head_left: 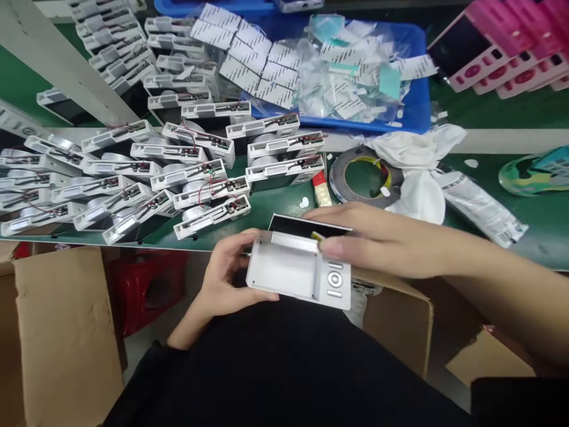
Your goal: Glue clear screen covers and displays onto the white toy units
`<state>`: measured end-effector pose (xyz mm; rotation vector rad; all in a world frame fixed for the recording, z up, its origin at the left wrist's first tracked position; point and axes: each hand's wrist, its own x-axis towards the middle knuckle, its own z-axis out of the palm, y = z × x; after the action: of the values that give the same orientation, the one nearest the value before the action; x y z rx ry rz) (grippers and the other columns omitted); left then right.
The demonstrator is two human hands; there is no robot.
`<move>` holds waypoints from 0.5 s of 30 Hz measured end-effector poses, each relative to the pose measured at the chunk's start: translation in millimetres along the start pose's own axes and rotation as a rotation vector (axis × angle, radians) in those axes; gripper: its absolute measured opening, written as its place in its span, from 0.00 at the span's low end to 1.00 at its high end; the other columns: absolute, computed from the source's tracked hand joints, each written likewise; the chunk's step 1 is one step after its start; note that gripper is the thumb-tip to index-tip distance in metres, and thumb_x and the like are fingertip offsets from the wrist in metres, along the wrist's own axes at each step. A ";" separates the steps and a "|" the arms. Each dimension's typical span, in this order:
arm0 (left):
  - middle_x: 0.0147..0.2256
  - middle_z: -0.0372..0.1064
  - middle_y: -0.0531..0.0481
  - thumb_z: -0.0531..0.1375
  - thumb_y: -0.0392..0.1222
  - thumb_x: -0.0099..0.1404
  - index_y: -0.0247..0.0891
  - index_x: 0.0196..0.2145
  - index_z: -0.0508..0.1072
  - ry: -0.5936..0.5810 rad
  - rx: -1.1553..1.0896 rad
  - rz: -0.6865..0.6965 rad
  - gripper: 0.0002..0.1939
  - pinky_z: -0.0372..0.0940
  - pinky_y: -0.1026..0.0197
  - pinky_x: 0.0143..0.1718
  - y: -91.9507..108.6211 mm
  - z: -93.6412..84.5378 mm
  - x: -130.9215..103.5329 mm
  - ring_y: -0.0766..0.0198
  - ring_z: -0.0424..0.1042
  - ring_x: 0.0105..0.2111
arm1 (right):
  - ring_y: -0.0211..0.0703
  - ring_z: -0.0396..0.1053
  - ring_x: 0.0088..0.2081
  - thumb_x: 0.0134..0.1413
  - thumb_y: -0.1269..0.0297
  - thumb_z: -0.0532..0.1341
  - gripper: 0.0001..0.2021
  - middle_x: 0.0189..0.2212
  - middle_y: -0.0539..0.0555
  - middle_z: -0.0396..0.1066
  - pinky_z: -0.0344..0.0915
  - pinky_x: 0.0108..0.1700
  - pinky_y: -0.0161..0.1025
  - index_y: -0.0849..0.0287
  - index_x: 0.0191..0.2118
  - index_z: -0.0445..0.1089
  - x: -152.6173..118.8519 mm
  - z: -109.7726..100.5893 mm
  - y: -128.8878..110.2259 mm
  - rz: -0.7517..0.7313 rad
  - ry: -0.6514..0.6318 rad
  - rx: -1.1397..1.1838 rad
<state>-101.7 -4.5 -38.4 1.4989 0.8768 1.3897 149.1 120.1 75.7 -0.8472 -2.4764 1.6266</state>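
White casing (288,270) in left hand (222,276), dark panel (293,225) in right hand (368,240), nearer the wearer than the tape roll (340,182) and to its left.
Left hand clamps the casing's left end; some fingers hidden behind. Right hand closes on the panel's right end, fingers out of sight; cannot tell whether its thumb also presses the casing. Yellow tab (316,235) partly covered. Left of the tape roll, wired units (213,216), some cut off by the frame. Beyond it, blue bin (422,77); labels illegible.
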 end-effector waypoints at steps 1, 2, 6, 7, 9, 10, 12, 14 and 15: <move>0.63 0.77 0.43 0.82 0.51 0.58 0.53 0.70 0.68 -0.010 -0.015 -0.003 0.47 0.80 0.62 0.46 0.3 -0.5 -0.1 0.52 0.83 0.58 | 0.44 0.74 0.32 0.75 0.33 0.52 0.32 0.31 0.54 0.75 0.71 0.34 0.41 0.56 0.32 0.72 1.9 -2.1 2.2 0.024 -0.021 0.058; 0.63 0.78 0.43 0.82 0.51 0.58 0.53 0.70 0.68 -0.021 -0.030 -0.007 0.47 0.81 0.61 0.46 0.8 -1.0 0.1 0.53 0.83 0.58 | 0.43 0.73 0.31 0.74 0.30 0.51 0.34 0.29 0.53 0.74 0.72 0.34 0.41 0.55 0.30 0.71 3.6 -3.4 5.1 0.045 -0.041 0.120; 0.59 0.81 0.43 0.80 0.54 0.62 0.54 0.71 0.66 -0.072 -0.105 -0.020 0.46 0.82 0.60 0.46 3.2 -2.3 1.4 0.53 0.84 0.56 | 0.42 0.72 0.29 0.70 0.24 0.50 0.38 0.26 0.52 0.73 0.73 0.32 0.40 0.54 0.27 0.71 6.8 -2.0 21.0 0.116 -0.066 0.379; 0.59 0.81 0.42 0.80 0.55 0.61 0.54 0.71 0.66 -0.084 -0.121 -0.022 0.46 0.82 0.59 0.45 3.2 -2.5 1.3 0.53 0.85 0.55 | 0.42 0.72 0.29 0.70 0.24 0.50 0.38 0.27 0.52 0.74 0.74 0.33 0.40 0.54 0.28 0.72 6.5 -0.8 25.0 0.130 -0.059 0.424; 0.58 0.81 0.42 0.80 0.56 0.61 0.54 0.71 0.65 -0.100 -0.137 -0.019 0.47 0.83 0.59 0.45 2.1 -2.6 0.4 0.51 0.85 0.54 | 0.41 0.73 0.30 0.71 0.23 0.47 0.40 0.28 0.53 0.75 0.75 0.35 0.41 0.55 0.26 0.70 5.4 1.1 31.5 0.125 -0.059 0.457; 0.58 0.81 0.41 0.80 0.56 0.61 0.55 0.71 0.65 -0.100 -0.132 -0.019 0.47 0.83 0.59 0.44 0.9 -2.4 -0.2 0.51 0.85 0.55 | 0.41 0.73 0.30 0.70 0.22 0.46 0.42 0.27 0.53 0.75 0.76 0.37 0.41 0.55 0.25 0.69 5.1 1.4 33.8 0.113 -0.069 0.437; 0.58 0.80 0.41 0.80 0.55 0.62 0.55 0.72 0.64 -0.090 -0.099 -0.003 0.47 0.83 0.60 0.43 -1.3 -1.7 -0.5 0.51 0.85 0.55 | 0.40 0.73 0.30 0.67 0.19 0.48 0.42 0.26 0.52 0.74 0.75 0.37 0.40 0.56 0.25 0.70 6.0 0.3 36.5 0.081 -0.098 0.369; 0.59 0.80 0.41 0.79 0.54 0.64 0.55 0.73 0.64 -0.072 -0.043 0.041 0.46 0.83 0.60 0.43 -0.9 -1.3 1.7 0.52 0.85 0.55 | 0.40 0.73 0.30 0.65 0.22 0.57 0.38 0.27 0.51 0.75 0.73 0.33 0.37 0.57 0.32 0.75 8.4 -2.5 36.6 0.068 -0.114 0.332; 0.59 0.80 0.41 0.78 0.54 0.65 0.54 0.74 0.64 -0.064 -0.004 0.080 0.46 0.83 0.60 0.44 1.4 -1.4 4.1 0.52 0.84 0.55 | 0.40 0.73 0.30 0.65 0.25 0.61 0.34 0.29 0.51 0.76 0.72 0.31 0.36 0.57 0.35 0.76 9.5 -4.3 35.6 0.065 -0.113 0.332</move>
<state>-102.7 -1.1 -35.6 1.5821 0.7812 1.3923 157.2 138.6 44.5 -0.8153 -2.1702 2.0827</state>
